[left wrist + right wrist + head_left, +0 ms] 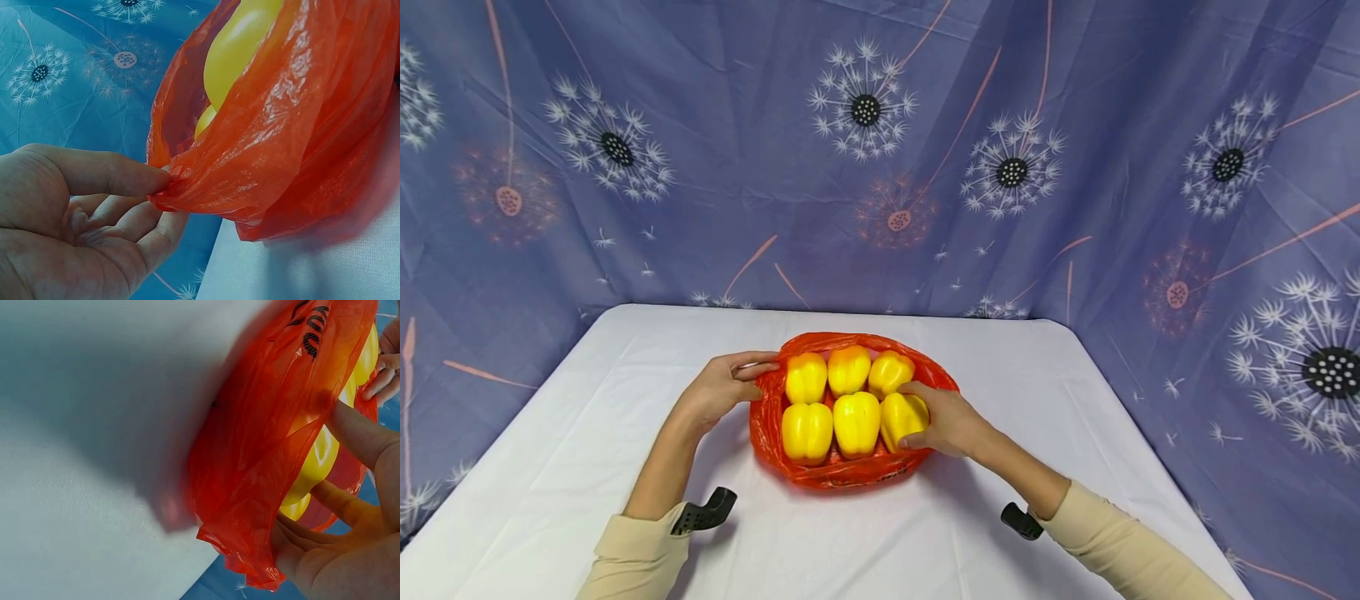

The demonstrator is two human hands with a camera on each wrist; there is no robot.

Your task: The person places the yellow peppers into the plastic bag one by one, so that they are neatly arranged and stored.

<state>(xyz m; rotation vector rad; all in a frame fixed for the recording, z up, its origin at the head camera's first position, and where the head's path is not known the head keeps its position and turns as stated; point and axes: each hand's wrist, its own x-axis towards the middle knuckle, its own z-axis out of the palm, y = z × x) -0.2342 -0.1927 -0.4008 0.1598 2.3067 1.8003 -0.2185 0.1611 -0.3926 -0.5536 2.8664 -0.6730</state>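
A red plastic bag [850, 479] lies with its mouth spread wide, and several yellow bell peppers [856, 425] sit in two rows inside it. My left hand [718, 390] pinches the bag's left rim between thumb and fingers; the bunched plastic [187, 184] shows in the left wrist view. At the right end of the front row, my right hand [953, 421] grips a yellow bell pepper [902, 421], thumb on its near side and fingers over its far side. In the right wrist view the bag's wall [262, 425] hides part of that pepper.
The bag rests on a table with a white cloth [647, 375]. Behind and beside the table hangs a blue curtain [737, 167] with a dandelion print. A black wrist mount [703, 512] sits at the left cuff, another mount [1021, 522] at the right.
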